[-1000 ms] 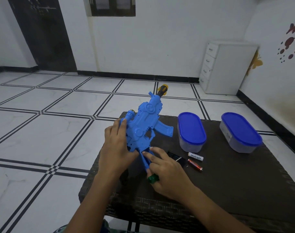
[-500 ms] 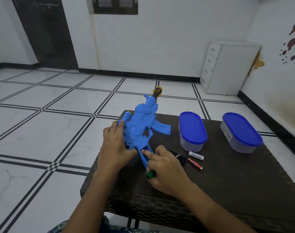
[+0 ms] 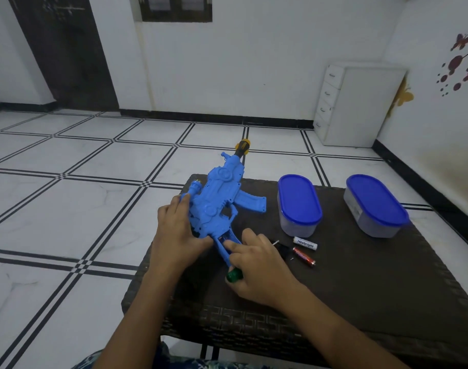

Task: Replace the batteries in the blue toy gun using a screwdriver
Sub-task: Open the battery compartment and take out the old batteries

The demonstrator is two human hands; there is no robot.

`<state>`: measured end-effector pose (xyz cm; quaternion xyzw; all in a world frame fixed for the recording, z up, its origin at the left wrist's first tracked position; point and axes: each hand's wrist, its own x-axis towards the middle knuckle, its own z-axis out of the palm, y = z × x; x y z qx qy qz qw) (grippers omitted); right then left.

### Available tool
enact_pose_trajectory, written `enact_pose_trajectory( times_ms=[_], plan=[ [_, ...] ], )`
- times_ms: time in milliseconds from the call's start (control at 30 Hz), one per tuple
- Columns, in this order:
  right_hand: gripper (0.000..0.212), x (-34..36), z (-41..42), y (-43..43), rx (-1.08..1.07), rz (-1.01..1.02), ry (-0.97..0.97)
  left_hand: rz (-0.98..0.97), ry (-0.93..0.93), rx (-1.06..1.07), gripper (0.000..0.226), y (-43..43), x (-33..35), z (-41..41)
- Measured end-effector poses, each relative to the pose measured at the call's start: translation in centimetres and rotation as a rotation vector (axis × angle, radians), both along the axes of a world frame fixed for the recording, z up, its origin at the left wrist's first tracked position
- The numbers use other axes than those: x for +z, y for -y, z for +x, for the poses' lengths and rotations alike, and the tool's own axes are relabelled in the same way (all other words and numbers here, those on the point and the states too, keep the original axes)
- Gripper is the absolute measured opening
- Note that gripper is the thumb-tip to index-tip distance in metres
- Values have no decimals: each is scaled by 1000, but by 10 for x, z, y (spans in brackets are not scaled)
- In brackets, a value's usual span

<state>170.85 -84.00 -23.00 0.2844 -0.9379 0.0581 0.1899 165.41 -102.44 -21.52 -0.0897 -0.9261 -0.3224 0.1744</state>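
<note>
The left hand (image 3: 178, 235) clasps the rear body of the blue toy gun (image 3: 216, 198), with its fingers wrapped over the far edge. The gun sits over the left part of the dark woven table (image 3: 360, 288), muzzle pointing away from us and pistol grip toward us. We cannot tell whether its underside rests on the table.

We judge the gun to be a hollow moulded plastic shell: light, stiff and smooth. It is likely to skid or rock on its raised ribs if pressed without support. We therefore take hold across the thick mid-body, where the left hand sits. We avoid the thin barrel, the sight and the projecting magazine, which could flex or snap.

An opening in the pistol grip shows something dark and reddish inside. We cannot tell whether a cell is seated there.

The right hand (image 3: 256, 270) grasps the green handle of the screwdriver (image 3: 234, 276) in its lower fingers. Its index finger (image 3: 231, 245) lies straight on the grip beside the opening. The screwdriver shaft is hidden.

Just right of this hand, a white battery (image 3: 305, 242) and a red battery (image 3: 304, 257) lie loose, near each other but apart. Both are smooth cylinders that roll, so we pinch them at mid-length.

Farther right stand two blue-lidded tubs (image 3: 298, 203) (image 3: 375, 203), closed.
</note>
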Motion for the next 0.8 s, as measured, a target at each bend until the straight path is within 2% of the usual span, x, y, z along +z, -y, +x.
enact_pose_trajectory(
  times_ms=[67, 267, 800],
  plan=[
    [29, -2, 1, -2, -1, 40, -1, -1, -7, 5, 100, 0, 0, 0],
    [16, -9, 6, -5, 3, 12, -21, 0, -3, -3, 98, -1, 0, -2],
    [20, -4, 0, 2, -19, -10, -33, 7, -54, -13, 96, 0, -1, 2]
  ],
)
